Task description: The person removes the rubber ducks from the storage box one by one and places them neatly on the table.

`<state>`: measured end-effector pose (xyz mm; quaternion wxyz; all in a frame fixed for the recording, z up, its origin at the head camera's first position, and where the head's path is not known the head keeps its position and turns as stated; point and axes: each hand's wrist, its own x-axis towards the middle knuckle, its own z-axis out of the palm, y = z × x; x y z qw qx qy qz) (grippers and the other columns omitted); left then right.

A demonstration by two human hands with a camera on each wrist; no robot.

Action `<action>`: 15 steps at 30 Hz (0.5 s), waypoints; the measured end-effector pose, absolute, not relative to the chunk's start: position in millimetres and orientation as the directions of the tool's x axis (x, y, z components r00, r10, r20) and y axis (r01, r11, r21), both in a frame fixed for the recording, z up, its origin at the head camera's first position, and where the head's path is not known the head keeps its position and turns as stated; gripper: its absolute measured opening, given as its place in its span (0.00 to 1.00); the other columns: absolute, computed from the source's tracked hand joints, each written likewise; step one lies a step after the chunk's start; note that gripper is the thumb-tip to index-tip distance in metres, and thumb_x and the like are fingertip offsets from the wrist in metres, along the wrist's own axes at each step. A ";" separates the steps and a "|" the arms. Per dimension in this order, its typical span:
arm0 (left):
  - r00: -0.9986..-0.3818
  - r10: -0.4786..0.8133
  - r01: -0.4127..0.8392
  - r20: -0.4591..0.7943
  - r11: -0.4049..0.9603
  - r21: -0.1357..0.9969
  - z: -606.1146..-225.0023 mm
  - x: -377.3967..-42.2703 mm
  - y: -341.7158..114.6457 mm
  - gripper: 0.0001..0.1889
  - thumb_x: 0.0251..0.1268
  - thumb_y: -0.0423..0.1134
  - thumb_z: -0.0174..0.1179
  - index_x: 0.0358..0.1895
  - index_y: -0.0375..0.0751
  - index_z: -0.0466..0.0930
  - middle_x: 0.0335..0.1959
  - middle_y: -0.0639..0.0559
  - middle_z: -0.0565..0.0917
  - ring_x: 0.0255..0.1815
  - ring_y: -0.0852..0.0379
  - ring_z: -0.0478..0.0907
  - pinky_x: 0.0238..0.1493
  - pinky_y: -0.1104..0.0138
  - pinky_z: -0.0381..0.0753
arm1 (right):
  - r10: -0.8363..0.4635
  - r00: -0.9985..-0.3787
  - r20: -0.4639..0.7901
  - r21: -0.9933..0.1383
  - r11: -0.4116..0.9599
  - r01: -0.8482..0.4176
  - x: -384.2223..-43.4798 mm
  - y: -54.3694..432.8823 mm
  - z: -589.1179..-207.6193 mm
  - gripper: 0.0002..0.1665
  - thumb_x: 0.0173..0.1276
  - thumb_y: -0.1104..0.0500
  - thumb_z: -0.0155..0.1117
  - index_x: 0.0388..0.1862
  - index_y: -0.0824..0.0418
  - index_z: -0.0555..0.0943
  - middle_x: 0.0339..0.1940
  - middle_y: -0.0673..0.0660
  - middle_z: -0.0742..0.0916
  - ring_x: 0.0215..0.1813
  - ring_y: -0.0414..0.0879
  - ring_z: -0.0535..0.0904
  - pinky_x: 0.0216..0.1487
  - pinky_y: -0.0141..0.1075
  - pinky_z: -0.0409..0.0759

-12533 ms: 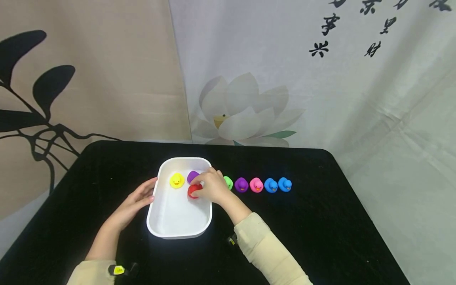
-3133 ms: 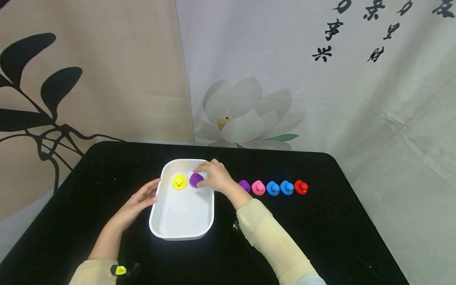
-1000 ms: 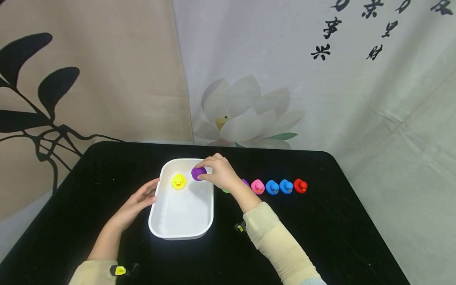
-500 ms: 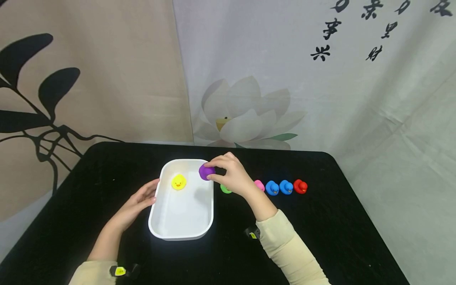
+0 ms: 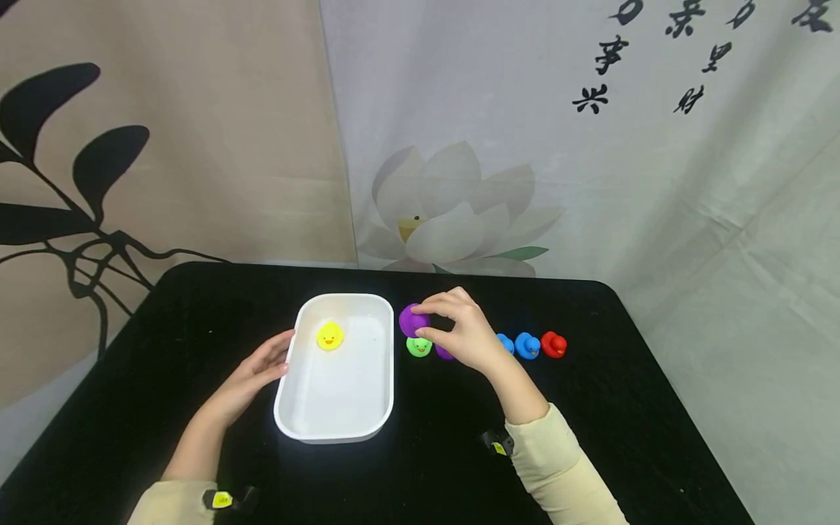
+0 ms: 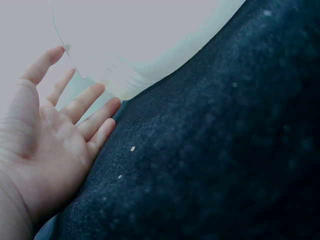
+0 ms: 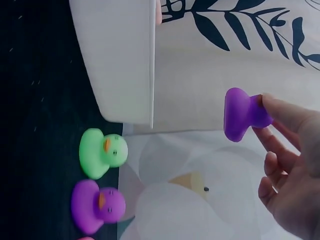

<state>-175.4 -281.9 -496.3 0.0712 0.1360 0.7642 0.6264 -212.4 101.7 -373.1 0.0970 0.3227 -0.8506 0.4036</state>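
Observation:
In the head view my right hand (image 5: 462,335) pinches a purple rubber duck (image 5: 410,321) between thumb and fingers. It is in the air just right of the white tray (image 5: 335,397); the right wrist view shows this duck (image 7: 238,115) well off the table. My left hand (image 5: 259,364) touches the tray's left side, its fingers (image 6: 86,102) extended and fairly straight. A yellow duck (image 5: 329,337) sits inside the tray, toward the back. Below the held duck, a green duck (image 5: 419,347) stands on the table beside the tray.
A row runs rightward from the green duck: a second purple duck (image 7: 85,206), partly covered by my hand in the head view, blue ducks (image 5: 527,346) and a red duck (image 5: 554,344). A pink edge (image 7: 86,238) shows in the right wrist view. Black cloth (image 5: 630,437) covers the table.
Over the last second my right hand has lifted the purple duck out of the tray and carried it right, past the rim. Earlier, a red duck left the tray for the row's right end.

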 end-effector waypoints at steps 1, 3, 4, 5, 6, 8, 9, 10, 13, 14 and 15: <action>-0.953 0.297 0.118 0.061 0.179 0.977 -496.0 -175.3 -282.0 0.31 0.71 0.39 0.52 0.74 0.46 0.53 0.73 0.42 0.58 0.70 0.39 0.58 0.60 0.37 0.59 | -0.470 -0.771 0.430 -0.626 0.459 -0.630 -211.8 105.2 -373.3 0.17 0.58 0.58 0.74 0.48 0.54 0.86 0.46 0.46 0.84 0.48 0.41 0.69 0.42 0.39 0.75; -0.953 0.297 0.113 0.056 0.179 0.977 -495.6 -175.1 -282.1 0.31 0.71 0.39 0.52 0.74 0.46 0.53 0.73 0.42 0.58 0.70 0.38 0.57 0.60 0.37 0.59 | -0.464 -0.771 0.436 -0.630 0.454 -0.630 -210.6 112.6 -374.3 0.17 0.58 0.59 0.74 0.48 0.54 0.86 0.46 0.46 0.84 0.48 0.41 0.69 0.42 0.40 0.75; -0.953 0.297 0.111 0.053 0.180 0.977 -495.5 -175.2 -282.2 0.31 0.71 0.39 0.52 0.74 0.46 0.53 0.73 0.42 0.58 0.71 0.37 0.57 0.60 0.36 0.59 | -0.462 -0.771 0.438 -0.632 0.452 -0.630 -209.9 116.5 -374.7 0.17 0.58 0.59 0.74 0.48 0.54 0.86 0.46 0.46 0.84 0.48 0.42 0.69 0.42 0.40 0.75; -0.954 0.296 0.106 0.049 0.180 0.978 -495.7 -175.3 -282.3 0.31 0.71 0.40 0.52 0.74 0.47 0.53 0.73 0.43 0.58 0.71 0.38 0.57 0.60 0.36 0.58 | -0.462 -0.770 0.440 -0.630 0.452 -0.631 -209.1 120.4 -375.3 0.17 0.58 0.59 0.74 0.48 0.54 0.86 0.47 0.46 0.84 0.48 0.42 0.69 0.41 0.41 0.75; -0.954 0.296 0.102 0.045 0.179 0.979 -495.9 -175.5 -282.3 0.31 0.72 0.40 0.52 0.74 0.47 0.53 0.73 0.43 0.58 0.71 0.38 0.57 0.60 0.36 0.58 | -0.460 -0.770 0.442 -0.628 0.454 -0.632 -208.4 124.5 -376.0 0.18 0.57 0.59 0.74 0.48 0.54 0.86 0.47 0.46 0.84 0.49 0.42 0.70 0.42 0.41 0.75; -0.955 0.293 0.092 0.037 0.178 0.980 -496.2 -175.7 -282.1 0.30 0.71 0.40 0.52 0.74 0.48 0.54 0.73 0.43 0.58 0.71 0.38 0.57 0.60 0.36 0.58 | -0.453 -0.773 0.444 -0.626 0.460 -0.629 -207.3 132.9 -378.0 0.18 0.57 0.60 0.74 0.48 0.54 0.86 0.47 0.46 0.84 0.49 0.42 0.70 0.42 0.41 0.75; -0.955 0.293 0.091 0.036 0.178 0.980 -496.3 -175.8 -282.0 0.30 0.71 0.40 0.52 0.74 0.48 0.54 0.73 0.43 0.58 0.71 0.38 0.57 0.60 0.36 0.58 | -0.450 -0.775 0.445 -0.625 0.463 -0.628 -206.9 137.1 -379.1 0.18 0.57 0.60 0.74 0.48 0.55 0.85 0.47 0.47 0.84 0.49 0.42 0.70 0.43 0.42 0.74; -0.956 0.291 0.089 0.034 0.178 0.980 -496.6 -175.9 -282.1 0.30 0.71 0.40 0.52 0.74 0.48 0.54 0.73 0.43 0.58 0.71 0.38 0.57 0.60 0.36 0.57 | -0.447 -0.775 0.446 -0.622 0.467 -0.628 -206.4 141.3 -380.1 0.18 0.57 0.60 0.74 0.49 0.55 0.85 0.47 0.47 0.84 0.49 0.43 0.70 0.42 0.41 0.74; -0.958 0.285 0.086 0.032 0.182 0.980 -496.8 -175.8 -281.7 0.31 0.71 0.41 0.52 0.74 0.48 0.54 0.74 0.43 0.58 0.71 0.37 0.57 0.60 0.36 0.57 | -0.439 -0.780 0.446 -0.616 0.481 -0.623 -204.7 155.0 -383.1 0.19 0.57 0.61 0.74 0.48 0.55 0.85 0.47 0.48 0.84 0.49 0.43 0.70 0.43 0.41 0.73; -0.958 0.285 0.087 0.032 0.182 0.980 -496.8 -175.9 -281.3 0.31 0.71 0.41 0.52 0.74 0.48 0.54 0.74 0.43 0.58 0.71 0.37 0.56 0.60 0.36 0.57 | -0.436 -0.782 0.445 -0.614 0.487 -0.621 -204.2 159.8 -384.0 0.19 0.56 0.62 0.74 0.48 0.56 0.85 0.47 0.48 0.84 0.49 0.43 0.70 0.43 0.41 0.73; -0.958 0.284 0.087 0.033 0.182 0.979 -496.8 -175.9 -281.0 0.31 0.71 0.41 0.52 0.74 0.48 0.54 0.74 0.43 0.58 0.71 0.37 0.56 0.60 0.36 0.58 | -0.433 -0.785 0.443 -0.611 0.496 -0.617 -203.4 164.7 -384.6 0.19 0.56 0.62 0.74 0.48 0.56 0.85 0.47 0.49 0.84 0.49 0.44 0.70 0.43 0.41 0.73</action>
